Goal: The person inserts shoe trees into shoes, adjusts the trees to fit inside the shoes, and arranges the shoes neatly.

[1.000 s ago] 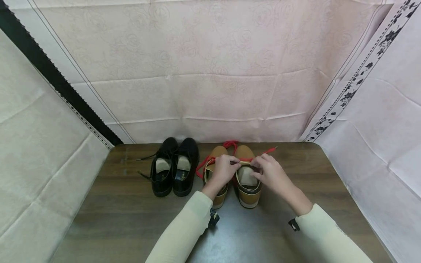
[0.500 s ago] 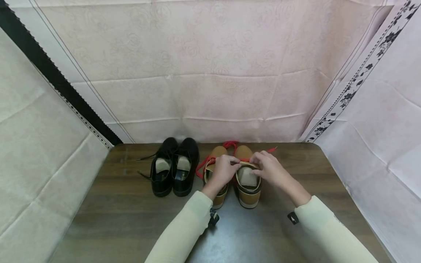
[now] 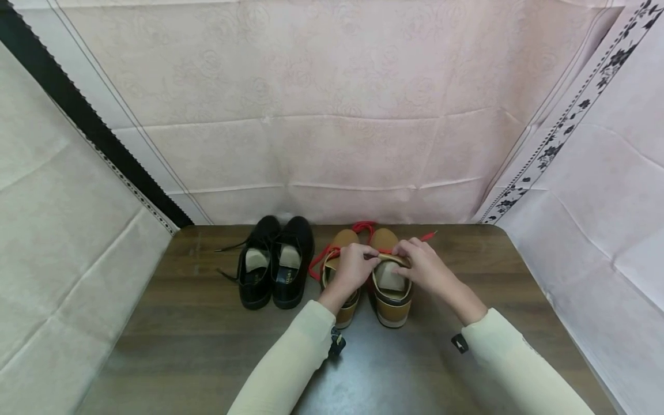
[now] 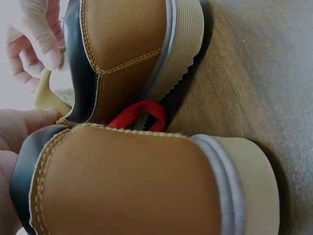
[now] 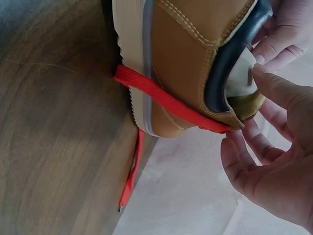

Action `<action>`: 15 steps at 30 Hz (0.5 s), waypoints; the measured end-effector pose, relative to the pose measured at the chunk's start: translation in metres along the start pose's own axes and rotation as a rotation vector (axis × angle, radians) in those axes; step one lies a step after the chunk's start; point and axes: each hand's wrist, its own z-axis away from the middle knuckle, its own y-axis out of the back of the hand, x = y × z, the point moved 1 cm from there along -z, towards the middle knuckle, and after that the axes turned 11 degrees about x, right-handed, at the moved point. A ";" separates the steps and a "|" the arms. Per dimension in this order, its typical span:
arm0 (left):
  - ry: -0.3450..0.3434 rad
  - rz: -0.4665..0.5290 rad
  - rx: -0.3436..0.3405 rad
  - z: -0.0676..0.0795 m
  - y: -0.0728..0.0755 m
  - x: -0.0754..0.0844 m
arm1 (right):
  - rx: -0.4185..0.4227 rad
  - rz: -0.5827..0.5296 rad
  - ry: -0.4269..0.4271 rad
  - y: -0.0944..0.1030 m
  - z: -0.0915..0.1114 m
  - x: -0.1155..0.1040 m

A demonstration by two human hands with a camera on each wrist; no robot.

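Two tan shoes with dark collars stand side by side at the table's far edge, toes away from me. On the right tan shoe (image 3: 392, 314), both hands are at the tongue (image 5: 248, 105). My left hand (image 3: 353, 266) reaches across the left tan shoe (image 4: 127, 181) and pinches the tongue's left side. From the other side my right hand (image 3: 427, 268) pinches it, thumb inside the opening and fingers outside. A pale insert (image 3: 389, 276) shows inside. The red lace (image 5: 166, 100) hangs down the shoe's right side, its tip on the table.
A pair of black shoes (image 3: 291, 291) with loose dark laces (image 3: 228, 278) stands to the left. More red lace (image 3: 364, 226) loops beyond the toes of the tan shoes. Pale cloth (image 3: 332, 115) hangs behind the wooden table (image 3: 181, 323) and at both sides.
My right hand has shifted slightly left and forward along the tongue, and its fingers have closed up. My left hand and the shoes have stayed in place.
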 end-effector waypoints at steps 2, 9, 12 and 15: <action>0.001 0.004 -0.004 0.000 0.000 0.000 | 0.007 -0.003 -0.007 -0.001 0.000 0.000; -0.008 0.006 0.006 0.000 -0.001 -0.001 | 0.010 -0.005 0.000 -0.003 -0.001 0.000; -0.006 0.000 0.001 0.000 0.000 0.000 | 0.012 -0.003 0.003 -0.004 -0.002 0.001; 0.003 -0.002 -0.001 0.001 0.000 0.000 | 0.021 0.004 0.008 -0.005 -0.002 0.001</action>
